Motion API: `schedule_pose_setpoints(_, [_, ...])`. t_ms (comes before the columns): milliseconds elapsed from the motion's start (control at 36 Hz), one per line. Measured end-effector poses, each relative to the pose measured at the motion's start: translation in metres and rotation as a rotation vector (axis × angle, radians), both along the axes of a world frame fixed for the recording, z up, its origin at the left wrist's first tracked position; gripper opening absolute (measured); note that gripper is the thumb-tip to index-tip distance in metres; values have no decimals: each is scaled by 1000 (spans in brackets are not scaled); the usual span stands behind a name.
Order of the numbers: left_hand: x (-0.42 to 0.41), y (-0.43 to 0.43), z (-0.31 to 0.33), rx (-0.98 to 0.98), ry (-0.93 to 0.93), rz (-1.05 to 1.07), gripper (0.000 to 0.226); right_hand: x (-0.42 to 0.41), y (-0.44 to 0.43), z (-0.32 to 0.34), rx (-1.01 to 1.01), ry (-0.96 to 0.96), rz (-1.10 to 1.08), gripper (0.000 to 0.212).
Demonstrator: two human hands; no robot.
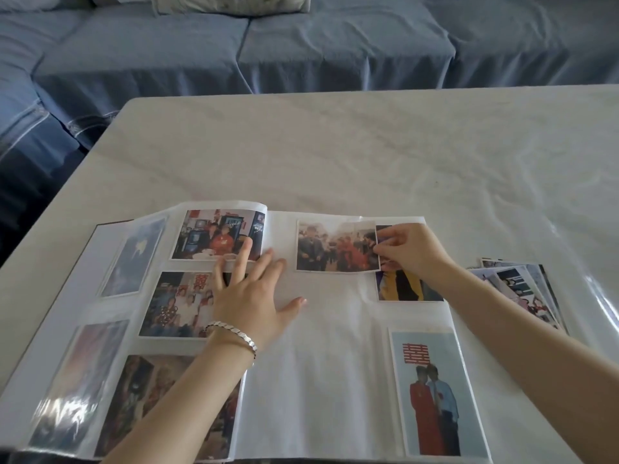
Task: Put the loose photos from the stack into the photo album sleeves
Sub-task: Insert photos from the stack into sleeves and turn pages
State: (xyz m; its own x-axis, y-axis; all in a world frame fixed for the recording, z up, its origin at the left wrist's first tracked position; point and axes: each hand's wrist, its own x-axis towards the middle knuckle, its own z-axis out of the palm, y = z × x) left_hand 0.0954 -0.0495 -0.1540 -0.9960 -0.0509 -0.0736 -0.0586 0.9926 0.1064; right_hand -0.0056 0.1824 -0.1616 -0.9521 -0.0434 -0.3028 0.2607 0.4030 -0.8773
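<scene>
Head view: we see the album (321,380) open on a white table (368,145), a blue sofa (234,51) behind it. The loose stack (522,293) lies just right of the album. Our left hand (254,293) presses flat, fingers spread, on the gutter. Our right hand (407,251) pinches the right edge of a photo (335,246), long axis left-right, at the right page's top.
</scene>
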Motion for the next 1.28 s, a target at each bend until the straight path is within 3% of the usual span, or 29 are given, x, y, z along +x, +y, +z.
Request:
schedule_pose_setpoints(139, [-1,-1,0,10,-13,2,68,0,-8,4,-28,-29,-24,14])
schedule_pose_setpoints(306, [-2,0,2,1,-35,7,72,-9,-28,11,10,-90,106,18])
schedule_pose_setpoints(389, [-1,1,2,-12,-34,6,71,-12,-34,16,-79,-166,142,15])
schedule_pose_setpoints(528, [-1,0,2,-5,-24,6,71,-7,-30,17,-174,-273,29,15])
schedule_pose_setpoints(694, [-1,-1,-1,10,-1,1,70,6,-34,4,126,7,-50,17])
schedule_pose_setpoints(889, [-2,-1,-3,1,24,2,71,24,-44,2,138,219,-80,21])
schedule_pose_setpoints(1028, [-3,-1,-3,6,9,2,72,22,-44,2,272,286,-17,18])
schedule_pose_setpoints(1167, [-3,-2,-3,-7,-22,-1,71,5,-37,10,280,96,49,21])
schedule_pose_setpoints(1278, [-3,-1,-2,-14,-25,-3,71,-1,-27,18,88,-119,36,14])
